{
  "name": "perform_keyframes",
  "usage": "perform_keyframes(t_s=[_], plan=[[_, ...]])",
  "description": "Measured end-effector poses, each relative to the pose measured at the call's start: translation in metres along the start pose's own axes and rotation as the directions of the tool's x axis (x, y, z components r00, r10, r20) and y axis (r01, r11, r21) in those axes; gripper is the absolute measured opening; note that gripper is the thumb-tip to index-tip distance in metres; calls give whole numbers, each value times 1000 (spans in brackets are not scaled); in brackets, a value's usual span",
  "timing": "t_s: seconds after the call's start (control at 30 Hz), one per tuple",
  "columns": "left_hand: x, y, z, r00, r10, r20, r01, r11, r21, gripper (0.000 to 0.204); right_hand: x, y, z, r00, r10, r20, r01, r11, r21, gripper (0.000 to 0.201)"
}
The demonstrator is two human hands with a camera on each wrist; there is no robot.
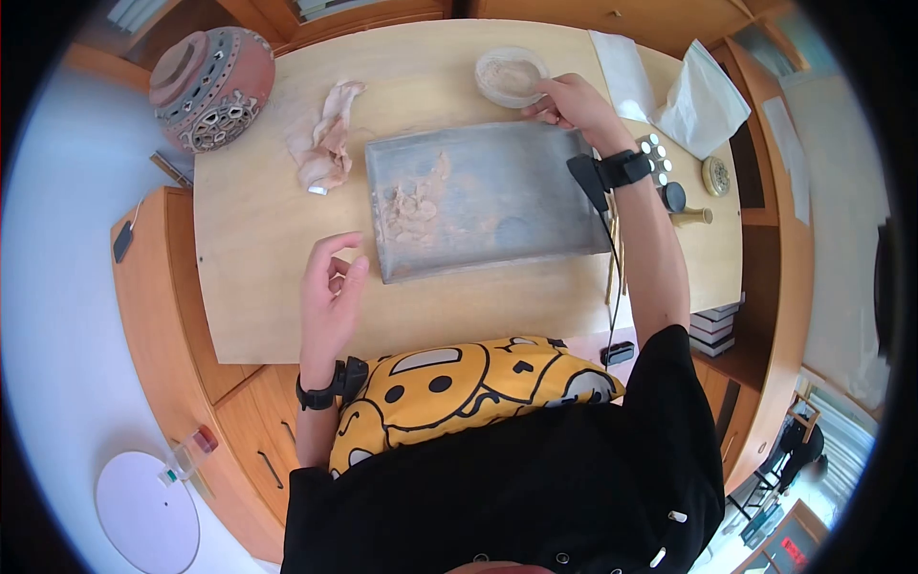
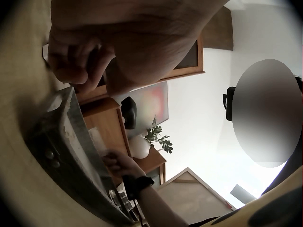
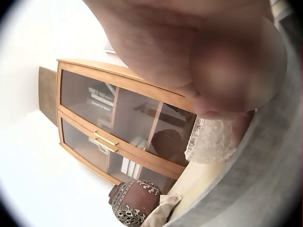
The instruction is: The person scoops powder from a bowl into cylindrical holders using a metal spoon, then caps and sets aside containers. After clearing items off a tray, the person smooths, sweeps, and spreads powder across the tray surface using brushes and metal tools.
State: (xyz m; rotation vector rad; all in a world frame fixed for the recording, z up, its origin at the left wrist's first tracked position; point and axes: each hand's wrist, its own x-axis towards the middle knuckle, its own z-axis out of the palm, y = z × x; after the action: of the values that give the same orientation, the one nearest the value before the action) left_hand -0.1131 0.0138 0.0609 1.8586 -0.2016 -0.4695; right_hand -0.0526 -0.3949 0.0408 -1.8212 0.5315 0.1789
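At the table's far side my right hand [image 1: 574,107] pinches the rim of a round pale bowl [image 1: 512,77] with a light brown content. In the right wrist view the bowl's bumpy side [image 3: 210,142] shows below the hand [image 3: 161,42]. A grey rectangular tray [image 1: 497,191] lies in front, with thin clay-coloured pieces [image 1: 411,209] on its left part. My left hand [image 1: 332,287] is held left of the tray's near left corner, fingers loosely bent and holding nothing. The left wrist view shows this hand [image 2: 123,42] beside the tray's edge [image 2: 71,142].
A crumpled, stained cloth [image 1: 327,143] lies left of the tray, and a patterned red pot [image 1: 212,88] stands at the back left. White bags [image 1: 703,100], small white-topped jars [image 1: 654,158] and a round tin [image 1: 715,176] are on the right. A yellow cushion [image 1: 459,383] lies at the near edge.
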Motion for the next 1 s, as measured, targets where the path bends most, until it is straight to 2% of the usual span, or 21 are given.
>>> perform_keyframes(t_s=[0.1,0.17,0.23,0.3,0.37,0.47,0.53,0.6,0.67,0.73,0.87,1.0], plan=[[1,-3,-2,997,83,-9,-83,995,48,27,3,1,0,1000,3,-21,-5,997,-79,34],[0,1,-3,998,-66,6,65,996,55,29,-6,-1,-3,999,11,-38,-16,991,-133,36],[-2,-6,-4,999,-34,-1,34,997,63,30,-24,-11,-11,977,-133,-167,56,914,-401,41],[-1,-10,-5,1000,-4,-17,5,997,70,32,-68,-29,-22,962,-151,-226,44,908,-416,41],[0,-10,-5,991,86,-106,-81,996,45,35,-112,-31,-33,940,-171,-294,35,909,-415,40],[2,-9,-4,985,133,-112,-128,990,52,37,-172,-17,-55,927,-77,-366,-77,918,-388,37],[3,-6,0,984,150,-100,-144,987,66,36,-203,12,-63,921,-35,-387,-139,901,-411,33],[3,0,3,982,166,-86,-159,984,82,36,-230,39,-56,918,8,-396,-189,886,-422,31],[4,4,7,976,198,-96,-173,961,215,34,-249,62,-42,913,67,-401,-257,861,-439,25],[5,2,7,977,201,-72,-182,961,206,34,-259,76,-23,907,67,-416,-297,802,-519,23],[4,4,7,980,196,-44,-184,963,197,34,-263,100,11,882,-75,-464,-270,726,-632,20],[1,14,9,978,204,-46,-191,960,204,34,-256,106,22,885,-82,-458,-295,663,-688,24]])
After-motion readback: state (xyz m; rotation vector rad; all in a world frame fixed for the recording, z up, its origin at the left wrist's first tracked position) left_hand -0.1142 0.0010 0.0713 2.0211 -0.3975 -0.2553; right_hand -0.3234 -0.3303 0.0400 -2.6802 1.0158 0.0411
